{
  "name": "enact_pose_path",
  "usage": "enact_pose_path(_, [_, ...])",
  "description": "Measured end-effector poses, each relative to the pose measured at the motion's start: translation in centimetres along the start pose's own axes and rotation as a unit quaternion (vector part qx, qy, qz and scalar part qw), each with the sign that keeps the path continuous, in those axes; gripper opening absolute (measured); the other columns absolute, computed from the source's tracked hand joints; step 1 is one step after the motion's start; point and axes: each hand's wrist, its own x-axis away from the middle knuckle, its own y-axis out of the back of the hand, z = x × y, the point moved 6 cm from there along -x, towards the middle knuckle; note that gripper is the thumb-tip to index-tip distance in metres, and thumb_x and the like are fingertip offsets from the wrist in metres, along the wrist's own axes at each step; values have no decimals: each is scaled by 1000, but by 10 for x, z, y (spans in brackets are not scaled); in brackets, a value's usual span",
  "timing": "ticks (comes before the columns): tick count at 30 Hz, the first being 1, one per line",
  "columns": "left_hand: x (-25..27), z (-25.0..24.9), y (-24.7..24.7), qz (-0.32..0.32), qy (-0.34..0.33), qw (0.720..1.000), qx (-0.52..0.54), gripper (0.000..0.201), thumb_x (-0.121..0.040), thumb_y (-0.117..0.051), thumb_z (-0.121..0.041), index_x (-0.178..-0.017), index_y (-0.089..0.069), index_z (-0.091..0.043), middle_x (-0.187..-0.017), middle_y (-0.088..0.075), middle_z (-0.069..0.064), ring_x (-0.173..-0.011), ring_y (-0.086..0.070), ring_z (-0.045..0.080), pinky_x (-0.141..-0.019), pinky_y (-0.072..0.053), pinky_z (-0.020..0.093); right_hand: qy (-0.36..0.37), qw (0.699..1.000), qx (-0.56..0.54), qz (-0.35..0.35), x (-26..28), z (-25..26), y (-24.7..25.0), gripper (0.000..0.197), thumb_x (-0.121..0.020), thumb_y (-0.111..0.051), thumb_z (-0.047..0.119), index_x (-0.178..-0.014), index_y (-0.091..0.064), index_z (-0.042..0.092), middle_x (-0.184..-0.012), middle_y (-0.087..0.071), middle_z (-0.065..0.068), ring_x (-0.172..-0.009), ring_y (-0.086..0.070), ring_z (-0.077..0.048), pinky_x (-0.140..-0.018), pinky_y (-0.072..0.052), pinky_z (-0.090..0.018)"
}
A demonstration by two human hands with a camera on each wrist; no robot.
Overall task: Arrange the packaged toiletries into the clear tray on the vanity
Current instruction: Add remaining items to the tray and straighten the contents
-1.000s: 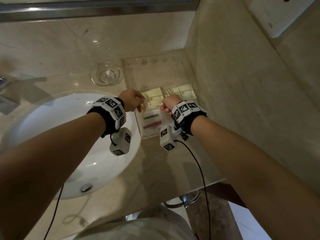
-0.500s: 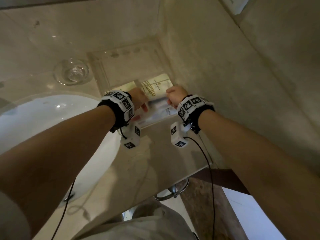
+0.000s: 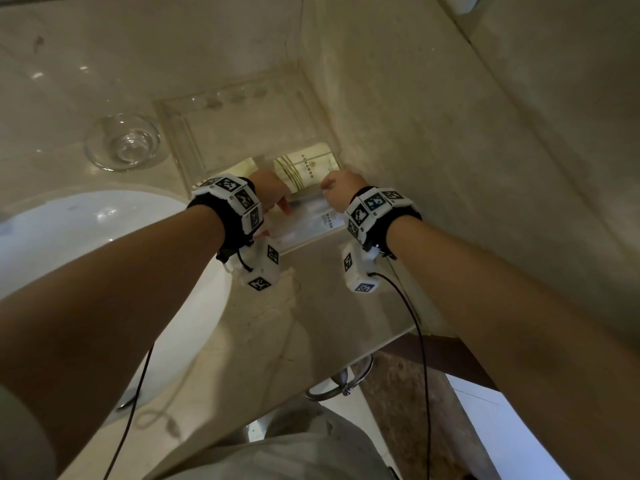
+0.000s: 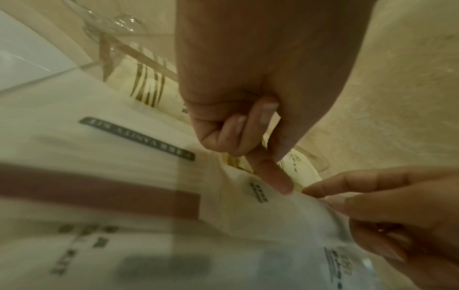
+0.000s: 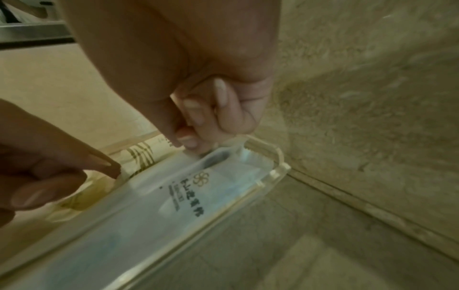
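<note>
A clear tray (image 3: pixel 180 147) stands on the vanity against the right wall. Cream packets with gold stripes (image 3: pixel 304 168) lie across its middle. A translucent white packet (image 3: pixel 308 223) with dark print lies at the near end. My right hand (image 3: pixel 337 192) pinches that packet's right end (image 5: pixel 174 196) between thumb and forefinger, close to the tray corner (image 5: pixel 278 157). My left hand (image 3: pixel 273 195) has its index fingertip (image 4: pixel 280 186) pressed on the packet's top (image 4: pixel 273 225), other fingers curled. A white packet with a brown bar (image 4: pixel 99 192) lies at the tray's left side.
A small glass bowl (image 3: pixel 123 142) sits left of the tray. The white sink basin (image 3: pixel 86 254) lies under my left forearm. The stone wall (image 3: pixel 450 168) runs close along the tray's right side. The counter's front edge (image 3: pixel 381 341) is near, with a metal ring (image 3: pixel 341 379) below.
Both hands have drawn back from the cream packets to the tray's near end, where the translucent packet now lies between them. The head view has swung closer to the wall.
</note>
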Motion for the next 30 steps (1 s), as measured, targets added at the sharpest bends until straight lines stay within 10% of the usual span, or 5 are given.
enact_pose_path(7, [-1,2,3,-4,7,1000,-30,32,-94,-46,-9,-62,-51,-10,-34,-56,-7,-46,-40,13,-39,-34,19,24,1000,6,13,-3,9,-5,36,-97,-39,8,-129,-55,14,-133,-55,-10,-117,-56,-29,-99,-49,-38])
enact_pose_path(16, [-8,8,0,10,9,1000,-6,74,-93,-50,-5,-19,-48,-8,-97,-64,25,-46,-28,19,-47,-26,27,35,999,20,17,-7,10,-8,37,-95,-42,9,-129,-54,15,-134,-54,-10,-115,-56,-29,-94,-51,-35])
enact_pose_path(21, [-1,8,2,6,11,998,64,20,-97,-39,-11,-87,-56,-9,-48,-65,6,-36,-26,13,-36,-23,13,56,996,66,32,-6,11,-13,40,-95,-44,13,-135,-47,15,-136,-52,-11,-118,-55,-29,-85,-45,-28])
enact_pose_path(24, [0,9,2,7,10,997,74,30,-97,-38,-11,-122,-49,2,-42,-64,2,-39,-24,14,-34,-22,11,60,994,83,47,-6,10,-17,41,-93,-45,11,-134,-48,14,-134,-53,-12,-115,-56,-30,-92,-49,-32])
enact_pose_path(30, [5,7,1,5,1,997,83,17,-96,-40,-10,-85,-52,-13,-48,-66,4,-45,-21,15,-34,-21,11,64,991,103,51,-8,10,-13,34,-95,-43,9,-128,-54,12,-131,-55,-11,-115,-56,-29,-89,-48,-32])
